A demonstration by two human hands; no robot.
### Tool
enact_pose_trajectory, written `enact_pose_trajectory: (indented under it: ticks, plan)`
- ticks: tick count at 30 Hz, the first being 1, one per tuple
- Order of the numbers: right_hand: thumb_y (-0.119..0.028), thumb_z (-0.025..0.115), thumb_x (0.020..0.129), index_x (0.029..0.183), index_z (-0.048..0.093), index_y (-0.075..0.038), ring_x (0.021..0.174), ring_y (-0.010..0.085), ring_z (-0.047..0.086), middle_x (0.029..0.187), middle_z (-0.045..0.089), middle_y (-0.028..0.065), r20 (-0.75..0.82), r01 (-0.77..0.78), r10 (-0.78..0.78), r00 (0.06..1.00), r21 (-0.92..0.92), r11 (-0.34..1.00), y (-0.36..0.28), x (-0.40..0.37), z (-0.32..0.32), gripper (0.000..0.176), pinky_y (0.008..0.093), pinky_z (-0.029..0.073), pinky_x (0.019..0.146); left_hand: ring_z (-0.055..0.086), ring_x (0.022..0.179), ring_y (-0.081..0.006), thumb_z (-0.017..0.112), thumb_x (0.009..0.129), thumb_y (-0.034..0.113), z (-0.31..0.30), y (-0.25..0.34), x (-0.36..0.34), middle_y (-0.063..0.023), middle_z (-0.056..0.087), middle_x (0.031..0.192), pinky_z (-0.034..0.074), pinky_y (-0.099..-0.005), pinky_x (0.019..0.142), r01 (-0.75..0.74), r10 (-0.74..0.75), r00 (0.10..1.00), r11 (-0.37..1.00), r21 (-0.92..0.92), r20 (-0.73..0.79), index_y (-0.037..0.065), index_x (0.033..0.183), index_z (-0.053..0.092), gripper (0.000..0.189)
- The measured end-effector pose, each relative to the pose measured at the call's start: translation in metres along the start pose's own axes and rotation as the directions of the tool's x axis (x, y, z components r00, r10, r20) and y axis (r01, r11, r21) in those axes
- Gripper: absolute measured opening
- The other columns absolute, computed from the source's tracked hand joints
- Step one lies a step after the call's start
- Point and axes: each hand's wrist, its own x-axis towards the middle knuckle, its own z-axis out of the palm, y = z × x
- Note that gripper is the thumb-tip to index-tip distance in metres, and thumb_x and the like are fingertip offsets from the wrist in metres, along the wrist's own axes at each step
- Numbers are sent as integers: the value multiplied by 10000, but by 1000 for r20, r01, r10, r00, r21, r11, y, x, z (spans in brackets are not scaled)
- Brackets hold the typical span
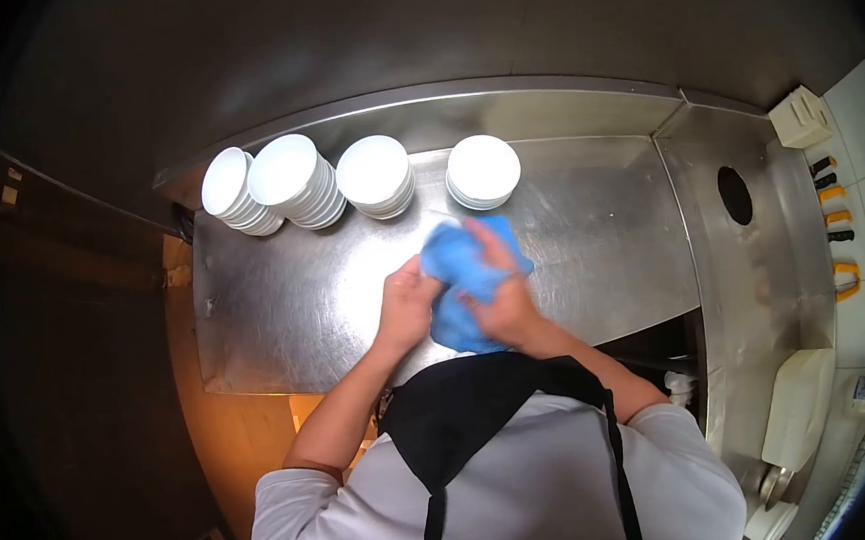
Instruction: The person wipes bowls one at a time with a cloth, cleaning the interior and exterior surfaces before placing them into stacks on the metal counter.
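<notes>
Over the near middle of the steel counter, a blue cloth [467, 330] is bunched between my two hands and blurred by motion. My right hand [505, 300] is closed on the cloth, fingers pointing away from me. At the cloth's left side, my left hand [409, 297] is closed around the edge of a white bowl [436, 220]. Only a pale sliver of that bowl shows above the cloth. Just beyond my hands stands a short stack of white bowls [485, 171]. Left of it is another bowl stack [376, 174].
Two taller, leaning bowl stacks [290, 175] [236, 188] stand at the counter's back left. A steel ledge [472, 117] runs behind the counter [286, 320]. To the right are a round hole [735, 196], a knife block [800, 119], hanging knives [834, 207] and a white container [798, 410].
</notes>
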Motion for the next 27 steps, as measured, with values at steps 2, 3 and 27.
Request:
enact_pose_trajectory:
  ticks: [2, 3, 27]
  plan:
    - [-172, 655, 888, 1119, 616, 18, 873, 231, 659, 957, 663, 155, 108, 177, -159, 981, -184, 967, -27, 22, 4, 302, 359, 520, 783, 609, 963, -98, 512, 971, 23, -7, -17, -6, -56, 676, 1082, 482, -257, 832, -179, 164, 984, 919, 352, 73, -36, 1227, 587, 273]
    - [-184, 631, 912, 1135, 603, 25, 861, 226, 653, 921, 665, 149, 147, 147, -123, 981, -168, 975, -29, 29, 5, 307, 357, 516, 779, 607, 964, -98, 514, 975, 26, -6, -11, -8, -55, 674, 1079, 479, -255, 835, -106, 94, 994, 959, 264, 57, -39, 1225, 586, 269]
    - [-152, 465, 955, 1351, 489, 26, 1346, 411, 350, 1411, 460, 225, 84, 55, -91, 992, 359, 932, -49, -1, 42, 435, 478, 288, 1102, 622, 947, -121, 551, 980, 93, 23, -4, -32, -84, 693, 1027, 491, -275, 842, -379, 422, 842, 906, 188, -336, -43, 1131, 629, 218]
